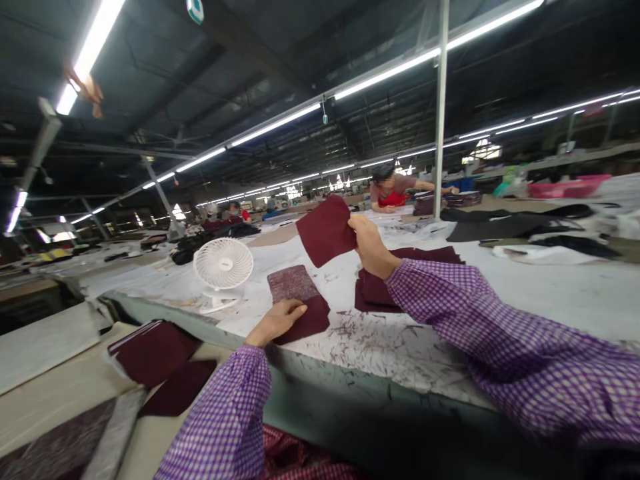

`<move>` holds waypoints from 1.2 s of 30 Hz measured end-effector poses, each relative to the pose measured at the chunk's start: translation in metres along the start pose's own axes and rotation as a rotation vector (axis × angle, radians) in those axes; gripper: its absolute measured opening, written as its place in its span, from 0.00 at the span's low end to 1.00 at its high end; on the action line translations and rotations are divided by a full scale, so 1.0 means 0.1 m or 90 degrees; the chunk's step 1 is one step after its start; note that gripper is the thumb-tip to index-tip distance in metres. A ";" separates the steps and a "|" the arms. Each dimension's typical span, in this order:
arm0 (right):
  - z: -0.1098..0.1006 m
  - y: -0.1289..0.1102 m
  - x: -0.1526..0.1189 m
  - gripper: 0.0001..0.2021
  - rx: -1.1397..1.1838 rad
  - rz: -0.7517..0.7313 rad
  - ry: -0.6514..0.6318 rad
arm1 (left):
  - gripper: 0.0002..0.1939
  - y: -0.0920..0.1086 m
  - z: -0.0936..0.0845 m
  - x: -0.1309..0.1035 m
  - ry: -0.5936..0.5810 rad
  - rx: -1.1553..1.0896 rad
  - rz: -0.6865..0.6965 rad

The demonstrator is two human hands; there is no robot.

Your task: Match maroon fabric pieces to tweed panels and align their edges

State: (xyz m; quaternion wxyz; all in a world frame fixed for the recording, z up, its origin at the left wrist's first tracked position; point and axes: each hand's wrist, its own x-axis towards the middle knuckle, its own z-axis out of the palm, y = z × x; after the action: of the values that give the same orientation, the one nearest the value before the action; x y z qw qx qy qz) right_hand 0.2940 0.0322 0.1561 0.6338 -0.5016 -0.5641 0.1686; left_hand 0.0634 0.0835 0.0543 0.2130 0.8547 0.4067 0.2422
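Note:
My right hand [373, 245] pinches the edge of a maroon fabric piece [326, 230], raised above the white-covered table. My left hand [279, 321] rests on a small stack beside the table's front edge; its top shows maroon fabric [311, 320] nearest me and a speckled, greyish-red part [293, 283] behind. The left fingers lie flat over the stack. Under and behind my right wrist lies a pile of maroon pieces [375, 292], partly hidden by my sleeve.
A white fan [223, 264] stands left of the stack. More maroon pieces [154, 352] lie on a lower surface at left. A metal pole [441, 113] rises behind the table. Another person [393, 192] leans over the far side. Dark fabric [500, 225] lies at right.

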 end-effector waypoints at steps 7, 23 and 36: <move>0.19 0.02 -0.33 0.07 -0.148 -0.270 -0.109 | 0.33 0.11 -0.14 -0.17 0.052 -0.423 -0.169; 0.12 0.14 -0.78 0.37 -0.002 0.111 -0.515 | 0.25 0.49 0.19 -0.75 0.281 -0.801 -0.101; 0.11 0.51 -0.75 0.27 -0.029 0.179 -0.599 | 0.19 0.35 0.08 -0.27 0.099 -0.504 -0.158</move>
State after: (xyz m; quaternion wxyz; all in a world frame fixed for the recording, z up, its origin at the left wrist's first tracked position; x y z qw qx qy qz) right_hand 0.2788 0.0011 0.0717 0.2700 -0.4560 -0.7198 0.4484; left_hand 0.0741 0.0405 0.0610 0.5214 0.6303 0.3970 0.4163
